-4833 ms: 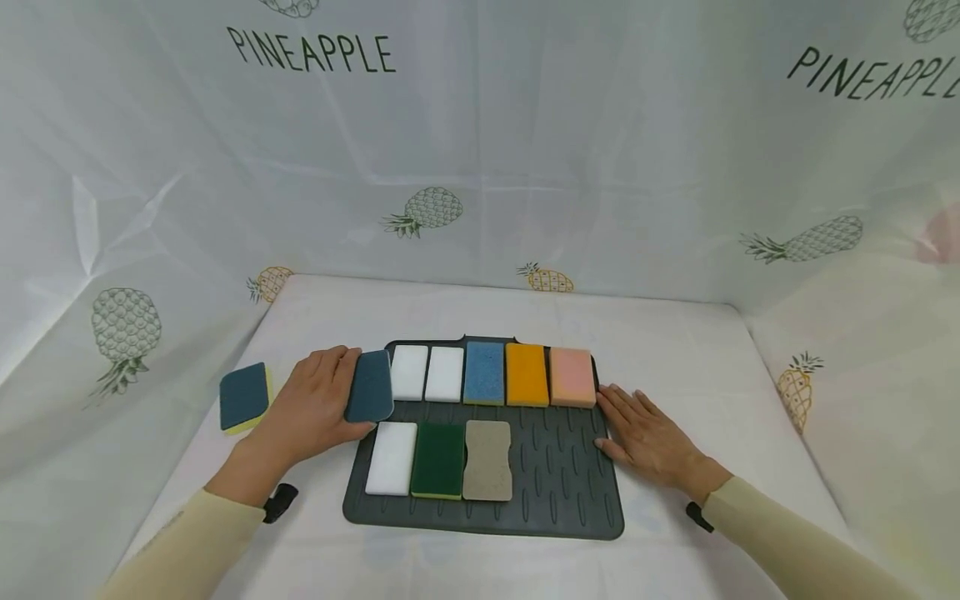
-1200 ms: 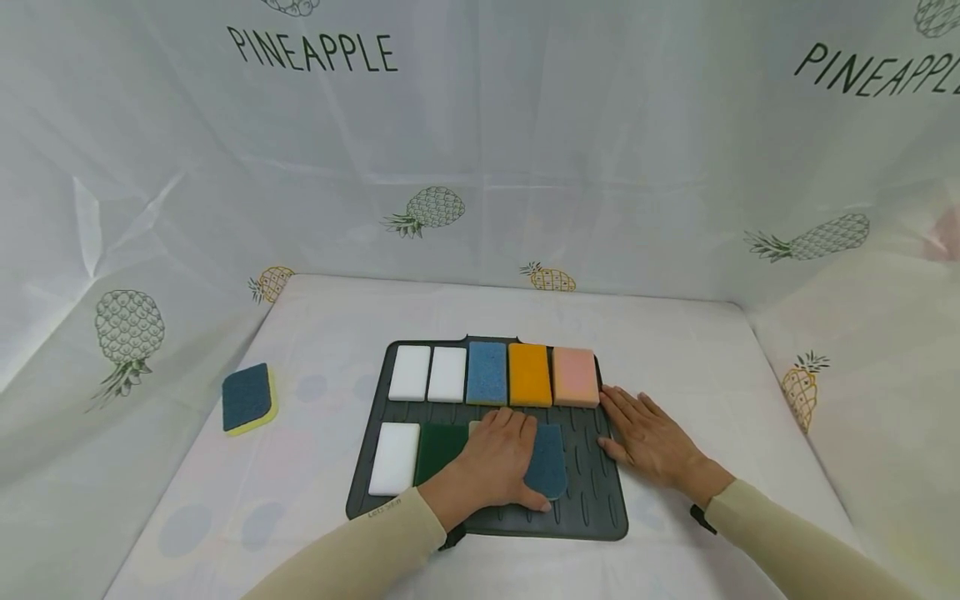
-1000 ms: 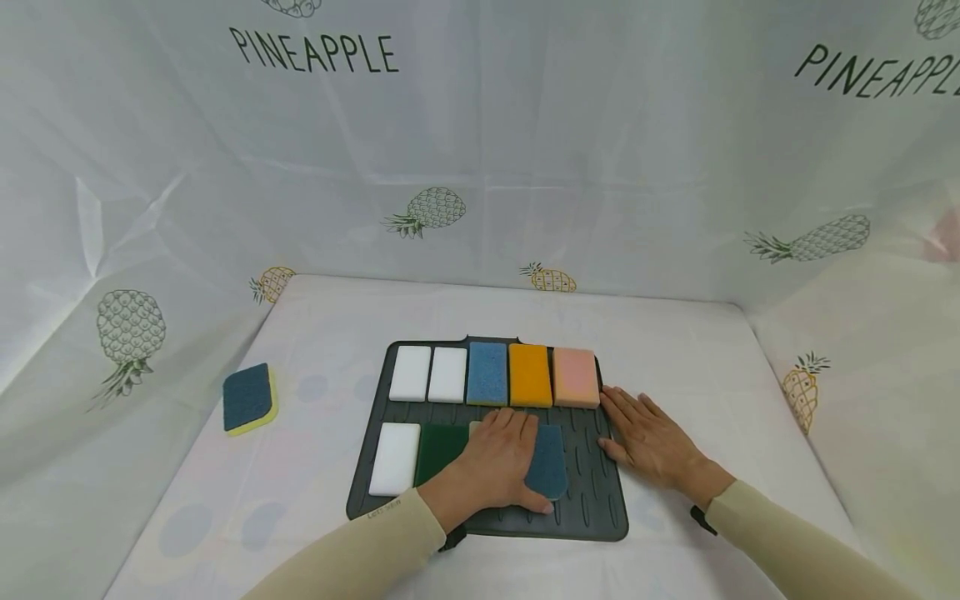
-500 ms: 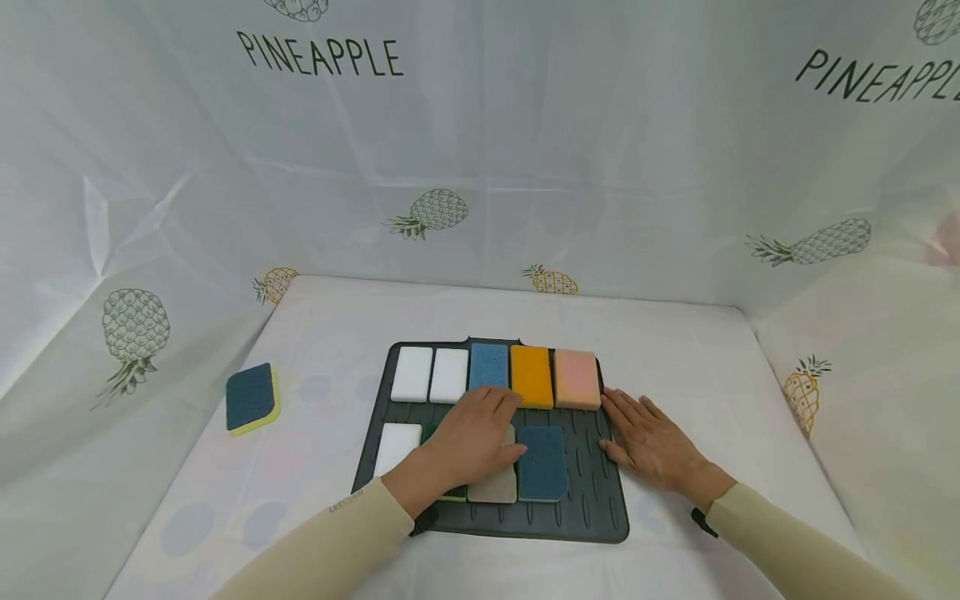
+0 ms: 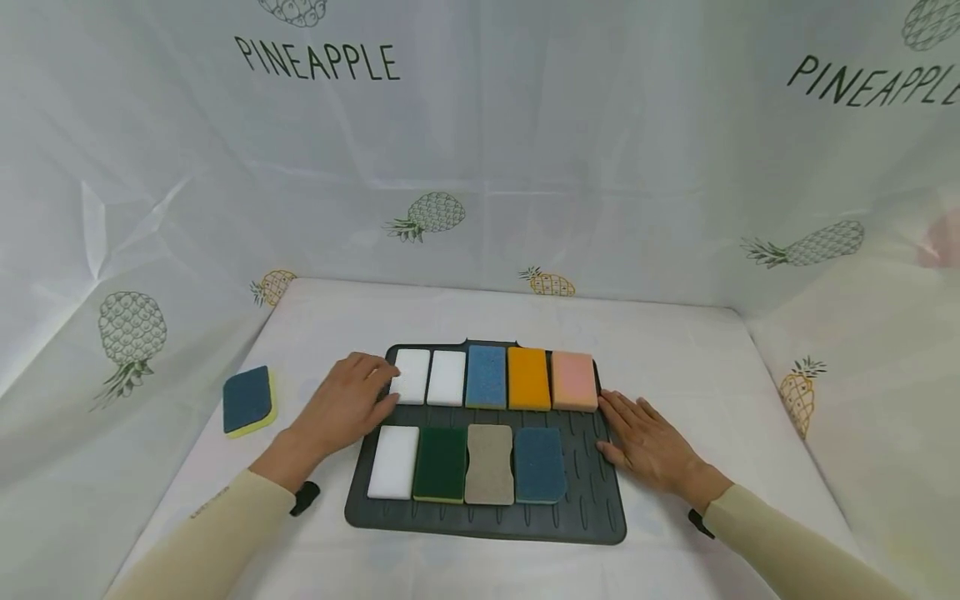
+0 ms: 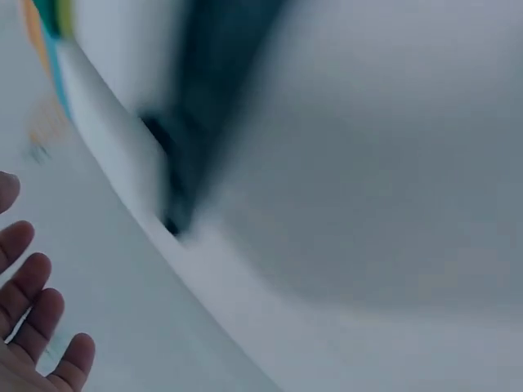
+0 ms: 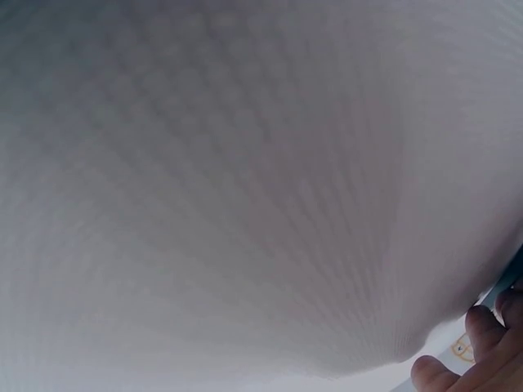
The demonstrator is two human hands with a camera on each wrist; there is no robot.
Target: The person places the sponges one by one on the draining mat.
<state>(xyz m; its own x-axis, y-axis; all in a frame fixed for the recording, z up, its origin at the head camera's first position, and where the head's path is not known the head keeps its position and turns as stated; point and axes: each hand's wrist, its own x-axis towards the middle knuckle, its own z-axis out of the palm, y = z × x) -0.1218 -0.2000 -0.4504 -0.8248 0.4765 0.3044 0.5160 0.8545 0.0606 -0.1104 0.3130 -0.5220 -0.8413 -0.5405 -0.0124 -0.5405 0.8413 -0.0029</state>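
My left hand (image 5: 348, 406) hangs by the left edge of a dark ridged mat (image 5: 487, 518), holding nothing, its fingers loosely bent and overlapping the leftmost white sponge (image 5: 412, 377). In the left wrist view its fingers (image 6: 37, 314) are spread and bare. On the mat's back row sit another white sponge (image 5: 447, 378), a blue one (image 5: 487, 377), an orange one (image 5: 527, 379) and a pink one (image 5: 574, 382). The front row has a white sponge (image 5: 393, 462), a dark green scouring sponge (image 5: 439, 465), a grey-beige one (image 5: 490, 464) and a dark blue one (image 5: 540, 465). My right hand (image 5: 651, 444) lies flat, fingertips at the mat's right edge.
A dark blue and yellow scouring sponge (image 5: 248, 402) lies alone on the white-covered table (image 5: 645, 337), left of my left hand. Pineapple-printed white curtain (image 5: 600, 150) encloses the table at the back and both sides.
The dark blue sponge, earlier in my left hand, now lies at the right of the front row. My left hand let go of it and swung back left. The right hand stayed put.
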